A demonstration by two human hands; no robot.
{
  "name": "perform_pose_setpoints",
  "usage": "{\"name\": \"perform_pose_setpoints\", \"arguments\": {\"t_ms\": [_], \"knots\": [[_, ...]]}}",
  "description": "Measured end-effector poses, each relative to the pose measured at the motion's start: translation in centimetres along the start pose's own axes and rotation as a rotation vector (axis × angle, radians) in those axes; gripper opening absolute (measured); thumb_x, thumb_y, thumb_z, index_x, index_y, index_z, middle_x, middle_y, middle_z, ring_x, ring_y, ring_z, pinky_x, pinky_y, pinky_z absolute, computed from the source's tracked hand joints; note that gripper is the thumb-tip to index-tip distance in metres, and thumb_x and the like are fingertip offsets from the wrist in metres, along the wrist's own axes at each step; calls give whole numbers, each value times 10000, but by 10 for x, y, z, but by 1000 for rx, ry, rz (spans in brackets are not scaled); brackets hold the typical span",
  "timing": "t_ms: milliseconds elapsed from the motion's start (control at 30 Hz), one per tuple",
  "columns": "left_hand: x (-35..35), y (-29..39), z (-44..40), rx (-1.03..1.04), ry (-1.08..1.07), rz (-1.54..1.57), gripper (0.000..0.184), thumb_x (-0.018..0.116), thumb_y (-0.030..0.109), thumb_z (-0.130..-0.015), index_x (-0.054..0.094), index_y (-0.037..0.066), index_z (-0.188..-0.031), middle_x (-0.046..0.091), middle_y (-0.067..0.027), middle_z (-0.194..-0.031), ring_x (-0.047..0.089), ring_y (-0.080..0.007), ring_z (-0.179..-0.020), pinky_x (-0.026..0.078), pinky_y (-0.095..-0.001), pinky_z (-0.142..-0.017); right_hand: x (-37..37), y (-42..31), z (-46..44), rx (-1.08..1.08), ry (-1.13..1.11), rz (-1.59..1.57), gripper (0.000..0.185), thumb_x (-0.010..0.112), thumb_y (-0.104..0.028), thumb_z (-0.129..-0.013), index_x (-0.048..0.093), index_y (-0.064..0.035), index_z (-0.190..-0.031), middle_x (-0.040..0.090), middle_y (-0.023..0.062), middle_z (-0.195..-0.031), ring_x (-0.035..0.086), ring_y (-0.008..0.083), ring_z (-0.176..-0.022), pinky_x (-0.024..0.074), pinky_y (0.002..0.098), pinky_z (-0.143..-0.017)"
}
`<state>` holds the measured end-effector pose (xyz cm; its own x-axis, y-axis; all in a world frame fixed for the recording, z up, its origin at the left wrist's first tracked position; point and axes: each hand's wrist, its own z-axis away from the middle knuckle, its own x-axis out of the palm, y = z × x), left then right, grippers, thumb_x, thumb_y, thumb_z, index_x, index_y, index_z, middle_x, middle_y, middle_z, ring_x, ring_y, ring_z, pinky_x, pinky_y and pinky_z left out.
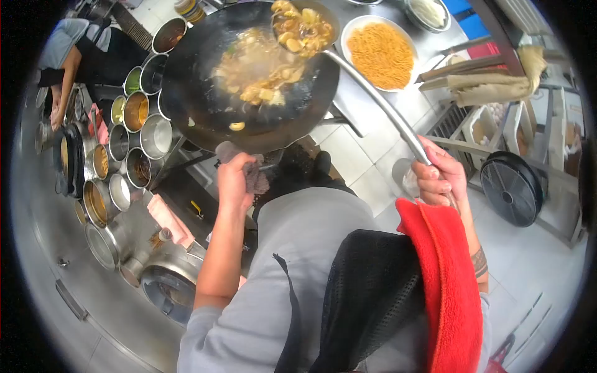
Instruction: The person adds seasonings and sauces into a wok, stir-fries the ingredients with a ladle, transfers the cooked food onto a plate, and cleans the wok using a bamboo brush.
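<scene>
The wok [196,118] is big, black and round, at the top of the pic, a bit L of the middle. Hot food [258,59] w/ brown and yellow bits sits in it, and it looks steamy. One small yellow bit lies alone, low in the wok.

The ladle [382,105] has its cup at the wok's upper R edge, full of the same kind of food w/ shiny sauce. Its long metal handle runs down to the R hand [440,173], fingers shut tight around it. The L hand [233,177] squeezes a gray-brown rag [254,175] at the wok's bottom edge. Can't tell if a wok handle is under the rag.

Just R of the wok, a white plate [346,36] holds orange noodles [380,55]. A bowl [446,22] w/ white stuff is near the top R. Lots of metal pots [155,137] stand L of the wok, some w/ food or sauce. Another person's arm [70,67] is in the upper L.

Low in the pic, R of center, a red towel [444,286] hangs by a black cloth [373,286]. A round black mesh thing [509,189] is at mid R.
</scene>
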<state>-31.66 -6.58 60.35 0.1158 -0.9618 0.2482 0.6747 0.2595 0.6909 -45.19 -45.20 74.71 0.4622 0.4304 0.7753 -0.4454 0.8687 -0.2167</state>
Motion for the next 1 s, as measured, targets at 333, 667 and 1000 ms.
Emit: {"name": "perform_pose_setpoints", "arguments": {"t_ms": [333,667,1000], "knots": [[28,8,12,-31,52,40,45,636,91,-828,592,96,-824,653,-53,-810,644,-194,-698,525,-341,-606,-13,-40,53,-351,459,467,390,525,-157,-1053,529,-45,-1427,525,11,-696,374,59,-414,319,231,-318],[30,0,11,-25,69,29,52,633,104,-836,587,83,-824,648,-63,-784,628,-201,-638,513,-350,-548,-86,-26,46,-587,843,1776,552,639,-114,-986,483,-78,-1514,525,72,-657,513,95,-524,466,280,-553],[29,-4,12,-5,107,-2,72,658,106,-824,658,35,-814,659,-73,-806,650,-196,-723,511,-352,-609,-59,-3,33,-489,425,393,575,538,-130,-1013,395,-117,-1569,492,-9,-736,352,64,-443,268,220,-348]]}}
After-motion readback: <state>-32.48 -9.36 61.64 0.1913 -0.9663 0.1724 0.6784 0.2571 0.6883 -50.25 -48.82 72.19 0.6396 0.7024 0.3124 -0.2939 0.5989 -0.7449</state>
